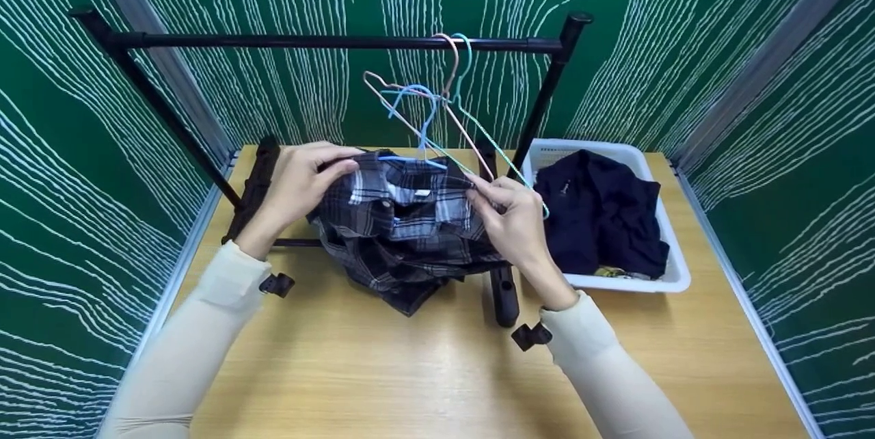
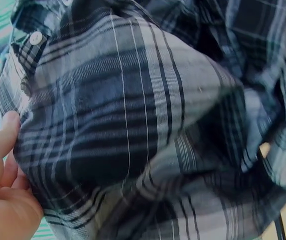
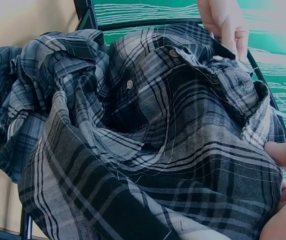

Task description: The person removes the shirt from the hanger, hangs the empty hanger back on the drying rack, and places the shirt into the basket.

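Note:
A dark plaid shirt (image 1: 410, 220) with buttons hangs bunched between both hands, a blue hanger (image 1: 424, 135) inside its neck opening. My left hand (image 1: 301, 176) pinches the cloth near the shirt's left shoulder, thumb and fingers on either side of it. At the opposite shoulder, my right hand (image 1: 513, 217) pinches the fabric likewise. The blue hanger's hook stands up below the rail, apart from it. In the left wrist view, the plaid shirt (image 2: 97, 100) fills most of the picture. The right wrist view shows the shirt's open front and buttons (image 3: 129, 84).
A black garment rack (image 1: 328, 41) stands behind the shirt. From its rail hang a pink hanger (image 1: 454, 59) and a green hanger (image 1: 469, 59). On the right, a white basket (image 1: 677, 268) holds dark navy clothing (image 1: 595, 213). Green walls with white lines surround the wooden table (image 1: 383, 370).

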Available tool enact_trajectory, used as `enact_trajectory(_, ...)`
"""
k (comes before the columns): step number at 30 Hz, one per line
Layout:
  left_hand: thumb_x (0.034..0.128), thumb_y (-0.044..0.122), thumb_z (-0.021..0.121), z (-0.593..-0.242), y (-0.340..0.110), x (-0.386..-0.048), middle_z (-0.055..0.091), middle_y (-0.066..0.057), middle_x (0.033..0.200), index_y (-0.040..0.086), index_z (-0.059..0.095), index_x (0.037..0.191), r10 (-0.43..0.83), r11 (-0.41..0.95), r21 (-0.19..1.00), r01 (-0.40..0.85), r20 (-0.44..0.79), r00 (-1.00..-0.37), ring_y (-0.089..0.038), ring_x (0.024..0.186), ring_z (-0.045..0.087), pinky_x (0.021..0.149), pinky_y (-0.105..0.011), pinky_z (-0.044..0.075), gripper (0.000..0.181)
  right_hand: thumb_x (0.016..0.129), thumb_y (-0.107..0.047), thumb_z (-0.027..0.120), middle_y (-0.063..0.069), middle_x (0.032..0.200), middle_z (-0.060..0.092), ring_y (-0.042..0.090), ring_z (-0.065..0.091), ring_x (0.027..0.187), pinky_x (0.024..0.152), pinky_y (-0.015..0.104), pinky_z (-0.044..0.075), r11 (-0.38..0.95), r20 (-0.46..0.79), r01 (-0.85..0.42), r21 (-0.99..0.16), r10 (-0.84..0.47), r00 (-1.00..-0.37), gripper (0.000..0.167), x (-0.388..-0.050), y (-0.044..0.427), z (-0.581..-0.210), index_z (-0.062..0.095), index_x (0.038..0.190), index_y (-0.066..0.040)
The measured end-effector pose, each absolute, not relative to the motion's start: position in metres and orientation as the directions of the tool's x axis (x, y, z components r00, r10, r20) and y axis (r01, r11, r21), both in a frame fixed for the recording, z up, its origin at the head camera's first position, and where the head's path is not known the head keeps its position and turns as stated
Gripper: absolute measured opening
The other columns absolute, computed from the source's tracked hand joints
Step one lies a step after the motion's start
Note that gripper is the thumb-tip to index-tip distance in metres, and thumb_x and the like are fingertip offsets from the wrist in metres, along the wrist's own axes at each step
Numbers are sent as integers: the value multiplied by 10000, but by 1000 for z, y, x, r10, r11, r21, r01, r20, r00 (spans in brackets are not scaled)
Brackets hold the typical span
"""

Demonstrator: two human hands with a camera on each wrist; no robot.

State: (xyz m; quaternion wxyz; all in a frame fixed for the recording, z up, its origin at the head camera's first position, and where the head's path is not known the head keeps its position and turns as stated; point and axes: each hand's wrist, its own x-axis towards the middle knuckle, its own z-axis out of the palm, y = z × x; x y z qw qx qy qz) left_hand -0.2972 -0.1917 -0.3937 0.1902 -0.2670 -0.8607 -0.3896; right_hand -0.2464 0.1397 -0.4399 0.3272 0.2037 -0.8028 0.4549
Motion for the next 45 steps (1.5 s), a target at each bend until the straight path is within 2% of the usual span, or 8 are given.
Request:
enact_trajectory(15, 996, 254, 739, -389, -144, -295, 808, -16, 1094, 152, 833, 1176, 323, 499, 581, 643, 563, -760, -175, 1018, 747, 919, -379, 568, 227, 940, -63, 801, 37, 701, 613, 106, 441, 620, 605, 256, 342, 515, 715, -636, -574, -62, -696, 257, -244, 137, -436, 827, 1189, -121)
enact_trajectory(25, 979, 244, 757, -386, -133, -296, 805, 12, 1120, 163, 830, 1185, 316, 465, 607, 645, 566, -761, -136, 1044, 740, 949, -353, 560, 232, 924, -36, 805, 42, 709, 608, 99, 443, 627, 618, 258, 351, 500, 725, -647, -575, -56, -687, 272, -245, 134, -436, 822, 1187, -101)
enact_trajectory(31, 964, 232, 771, -383, -126, -295, 804, -6, 1149, 136, 825, 1189, 296, 457, 624, 634, 566, -770, -146, 1089, 740, 989, -337, 553, 250, 911, -3, 806, 55, 712, 611, 121, 436, 611, 608, 242, 337, 486, 734, -665, -567, -68, -675, 279, -247, 132, -437, 821, 1178, -86)
enact_trajectory(37, 951, 199, 783, -382, -119, -293, 806, -20, 1138, 104, 819, 1187, 255, 444, 655, 612, 562, -787, -135, 1083, 740, 975, -318, 562, 258, 912, -7, 806, 47, 710, 604, 121, 429, 614, 608, 240, 324, 501, 735, -662, -558, -71, -674, 260, -247, 131, -435, 830, 1156, -93)
enact_trajectory(40, 956, 176, 779, -382, -117, -291, 808, -34, 1119, 87, 811, 1202, 247, 425, 674, 604, 556, -794, -145, 1062, 746, 956, -324, 571, 264, 918, -21, 804, 42, 709, 594, 104, 414, 621, 605, 251, 325, 509, 731, -657, -556, -78, -678, 260, -246, 130, -434, 829, 1164, -103)
enact_trajectory(45, 987, 151, 751, -385, -115, -291, 793, -68, 1167, 58, 797, 1211, 249, 446, 659, 605, 558, -792, -182, 1116, 732, 993, -341, 555, 247, 935, -58, 805, 41, 712, 600, 95, 414, 621, 599, 254, 341, 508, 717, -657, -557, -105, -689, 255, -246, 131, -433, 825, 1184, -114)
